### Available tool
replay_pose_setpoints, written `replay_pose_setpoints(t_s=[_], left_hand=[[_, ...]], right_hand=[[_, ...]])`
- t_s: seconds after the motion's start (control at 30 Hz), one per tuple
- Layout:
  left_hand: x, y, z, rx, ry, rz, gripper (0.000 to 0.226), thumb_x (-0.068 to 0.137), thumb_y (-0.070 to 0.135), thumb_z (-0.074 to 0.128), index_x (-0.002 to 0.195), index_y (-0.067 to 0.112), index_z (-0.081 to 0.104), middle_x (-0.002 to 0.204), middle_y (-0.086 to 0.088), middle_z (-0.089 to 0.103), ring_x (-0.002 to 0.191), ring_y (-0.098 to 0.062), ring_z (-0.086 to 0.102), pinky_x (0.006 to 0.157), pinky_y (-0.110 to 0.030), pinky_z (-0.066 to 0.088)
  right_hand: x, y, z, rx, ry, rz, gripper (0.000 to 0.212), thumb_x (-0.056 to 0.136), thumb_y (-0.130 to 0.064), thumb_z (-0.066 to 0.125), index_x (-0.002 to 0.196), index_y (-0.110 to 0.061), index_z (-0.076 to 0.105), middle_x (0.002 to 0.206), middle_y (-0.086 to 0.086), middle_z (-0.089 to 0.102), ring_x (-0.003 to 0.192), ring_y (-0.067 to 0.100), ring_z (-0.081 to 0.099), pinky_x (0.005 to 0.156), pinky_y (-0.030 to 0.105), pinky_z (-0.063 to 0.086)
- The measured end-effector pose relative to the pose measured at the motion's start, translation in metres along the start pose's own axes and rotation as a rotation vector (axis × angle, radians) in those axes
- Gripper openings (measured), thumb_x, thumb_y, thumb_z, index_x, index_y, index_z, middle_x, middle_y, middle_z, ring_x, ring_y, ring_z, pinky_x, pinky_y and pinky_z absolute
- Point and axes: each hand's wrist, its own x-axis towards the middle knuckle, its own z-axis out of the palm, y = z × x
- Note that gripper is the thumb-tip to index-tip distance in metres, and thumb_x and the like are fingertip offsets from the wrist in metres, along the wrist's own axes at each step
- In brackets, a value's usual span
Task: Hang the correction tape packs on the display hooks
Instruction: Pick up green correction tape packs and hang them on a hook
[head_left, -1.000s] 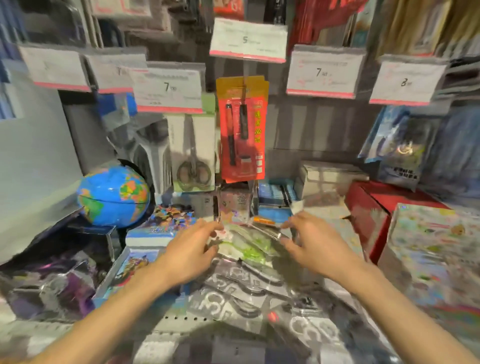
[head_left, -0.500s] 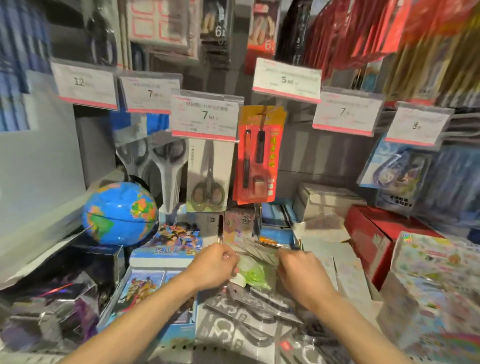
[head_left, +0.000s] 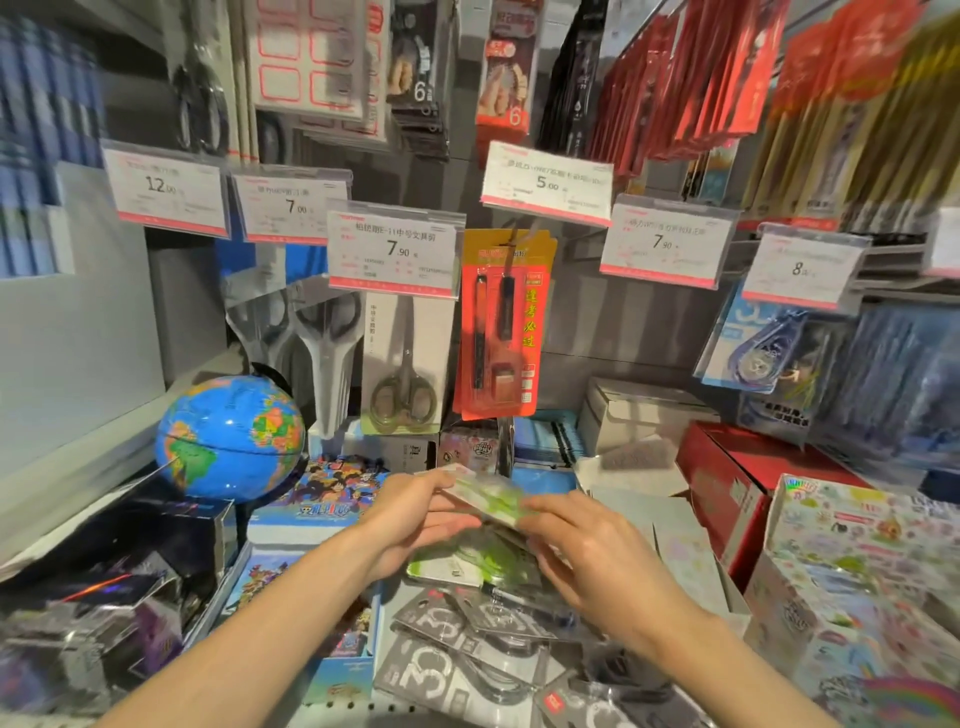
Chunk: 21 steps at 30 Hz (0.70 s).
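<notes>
Big picture first: the display wall (head_left: 649, 332) is full of hooks with price tags; one hook at far right under the 8 tag already carries a blue correction tape pack (head_left: 753, 353), though I can't tell who hung it; the bare-looking hook under the right 7.90 tag (head_left: 667, 241) seems the likely target, just my guess. The shelf (head_left: 332, 706) below is a heap of boxes, a globe (head_left: 228, 436) and grey card packs.

So progress-wise I'd say it's early; nothing green is on a hook yet. The green correction tape packs (head_left: 488, 496) sit low over the shelf, held between both hands; left hand (head_left: 415, 525) pinches the left end, right hand (head_left: 587, 551) is closed on the right end; more green ones (head_left: 462, 564) lie underneath.

The held bundle's long axis runs roughly left to right, tilted down to the right; it's blurry, so I can't tell which end has the hang hole.
</notes>
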Motion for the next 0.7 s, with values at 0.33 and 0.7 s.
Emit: replay_pose_setpoints(t_s=[0.33,0.7], left_hand=[[-0.024,-0.004,-0.012,-0.011,-0.028,0.083,0.016,0.099,0.007,0.057,0.11,-0.001,0.065,0.095,-0.021,0.077,0.072,-0.023,0.077,0.065,-0.03,0.064],[-0.055,0.019,0.034,0.315,-0.222,0.271,0.018,0.102,0.014,0.054,0.111,0.005,0.067,0.097,-0.011,0.079,0.079,-0.018,0.076,0.072,-0.028,0.062]], right_hand=[[0.018,-0.008,-0.005,0.376,-0.212,0.378,0.096,0.084,-0.074,0.054,0.159,-0.028,0.017,0.16,-0.011,0.025,0.146,0.009,0.029,0.118,0.028,0.027],[-0.006,0.002,-0.037,0.573,-0.038,0.505,0.063,0.073,-0.052,0.076,0.114,-0.066,0.03,0.122,-0.034,0.045,0.11,-0.009,0.051,0.085,0.009,0.039]])
